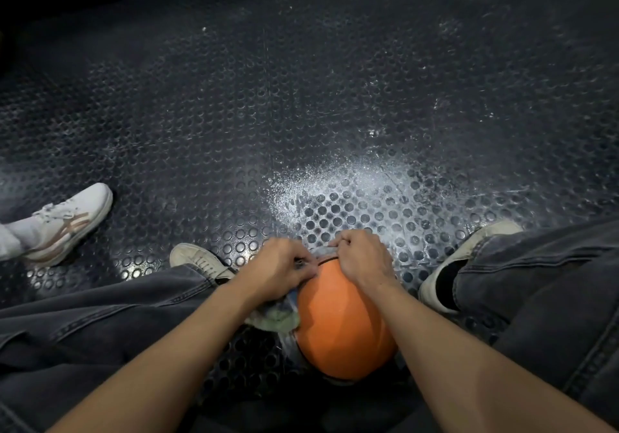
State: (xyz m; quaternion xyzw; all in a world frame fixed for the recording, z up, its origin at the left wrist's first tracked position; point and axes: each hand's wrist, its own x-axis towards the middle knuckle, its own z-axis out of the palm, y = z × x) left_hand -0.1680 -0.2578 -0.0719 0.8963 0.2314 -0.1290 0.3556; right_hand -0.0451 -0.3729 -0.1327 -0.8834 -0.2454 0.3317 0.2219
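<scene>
**A:** Largest field?
**B:** Studded black floor (pixel 301 98), dusted white ahead of the knees. Dark jeans (pixel 100 325) frame it on both sides.

**A:** The object being worked on?
**B:** Orange ball (pixel 345 325), between the legs, mostly nearer the body than both hands.

**A:** Anything apart from it?
**B:** White shoe (pixel 67 225), far left, well apart.

**A:** The grip?
**B:** Left hand (pixel 281 270): fingers curled, holding crumpled wrapping (pixel 274 315) against the ball's left flank. Right hand (pixel 360 258): fingers curled, pinching a grey strip (pixel 323 251) at the ball's far rim, where the hands nearly meet.
</scene>
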